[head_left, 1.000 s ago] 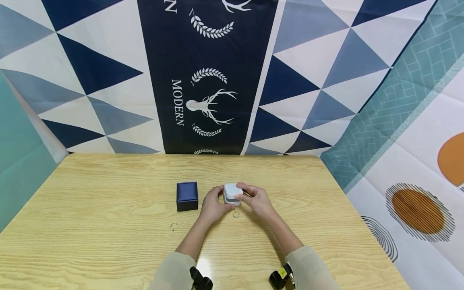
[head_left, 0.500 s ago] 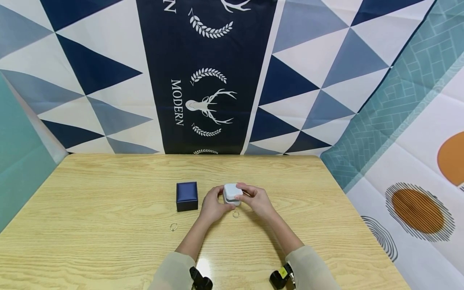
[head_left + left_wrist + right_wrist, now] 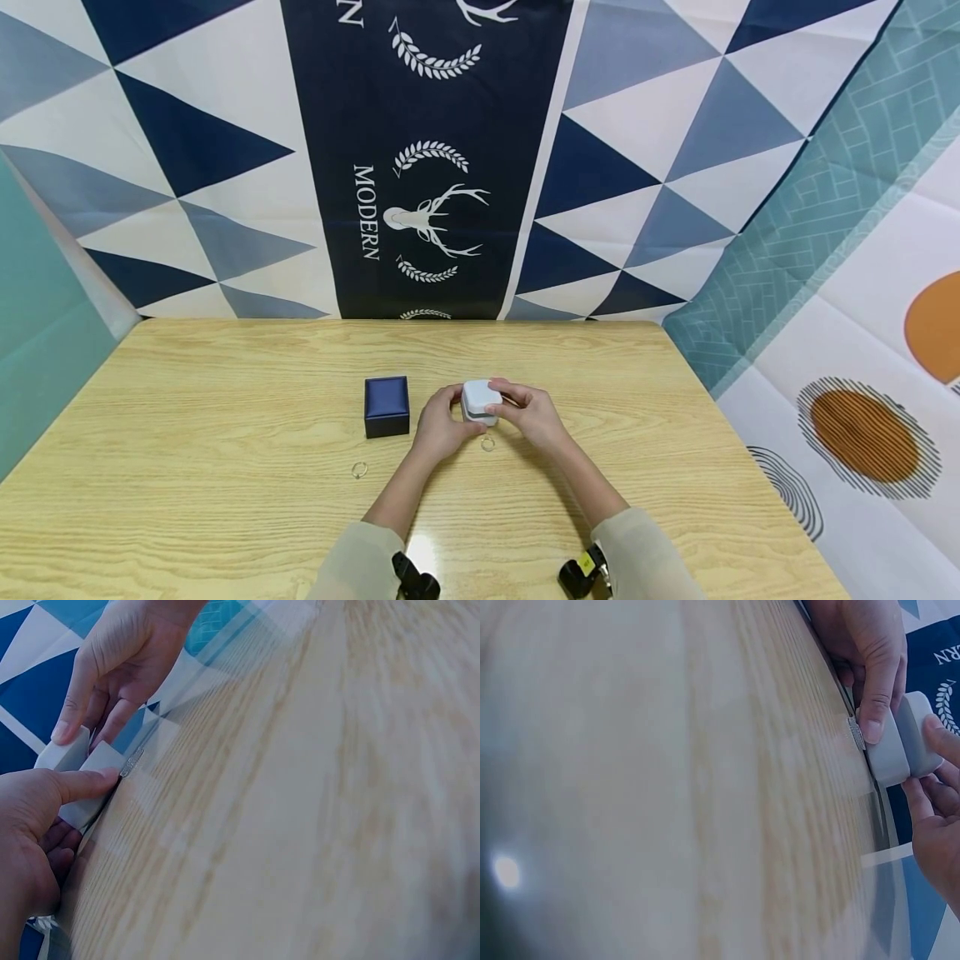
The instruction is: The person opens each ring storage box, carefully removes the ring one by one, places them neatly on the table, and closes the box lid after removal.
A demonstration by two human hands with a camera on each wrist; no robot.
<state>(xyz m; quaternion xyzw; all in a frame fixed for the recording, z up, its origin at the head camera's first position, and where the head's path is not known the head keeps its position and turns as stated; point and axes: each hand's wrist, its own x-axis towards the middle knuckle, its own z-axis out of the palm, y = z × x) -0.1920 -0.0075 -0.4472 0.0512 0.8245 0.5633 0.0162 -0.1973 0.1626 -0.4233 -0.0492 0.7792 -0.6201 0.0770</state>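
A small white ring box [image 3: 481,393] stands on the table between the two hands. My left hand [image 3: 441,425] grips its lower part, thumb on the front and fingers behind. From the other side my right hand [image 3: 531,412] pinches the lid. In the left wrist view, the lid [image 3: 64,756] is tilted from the base [image 3: 106,759], with a gap at the front. A ring [image 3: 131,762] lies on the table just in front of the base. The box's inside is hidden.
A dark blue box [image 3: 387,396] with its lid down stands left of the left hand. Nearer the front, a second ring [image 3: 359,476] lies on the wooden table [image 3: 225,400]. A patterned cloth [image 3: 420,283] hangs behind the table.
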